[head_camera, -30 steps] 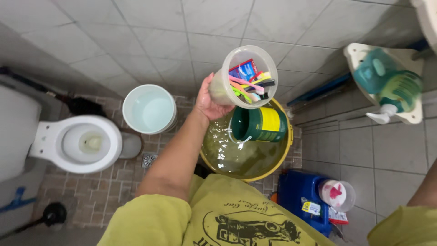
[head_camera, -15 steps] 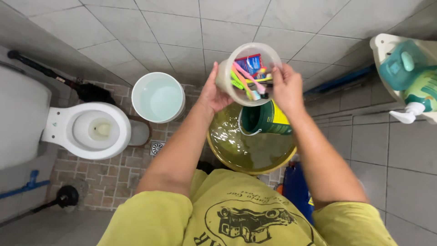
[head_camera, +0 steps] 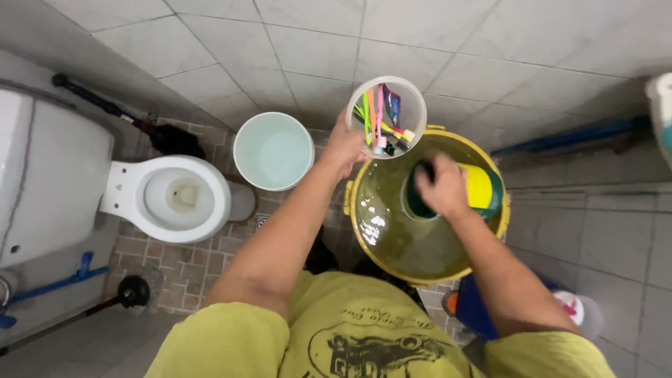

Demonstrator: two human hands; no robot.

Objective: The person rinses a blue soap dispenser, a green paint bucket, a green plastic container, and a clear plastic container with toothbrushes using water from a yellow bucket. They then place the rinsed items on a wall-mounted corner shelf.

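Here, just above the frame's centre, the left hand [head_camera: 344,148] grips a clear plastic cup [head_camera: 386,117], round-rimmed and packed with pink, green and yellow toothbrushes plus a red-and-blue packet. Right of centre, the right hand [head_camera: 441,187] clasps the rim of a green dipper [head_camera: 483,192] bearing a yellow label, floating in a yellow bucket [head_camera: 364,238] of water. A pale bucket [head_camera: 273,150] stands left of the cup.

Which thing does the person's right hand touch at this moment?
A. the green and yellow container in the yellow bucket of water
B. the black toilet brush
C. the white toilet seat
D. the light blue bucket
A: the right hand rests on the green and yellow container inside the yellow bucket, while the left hand holds up the clear cup of toothbrushes.
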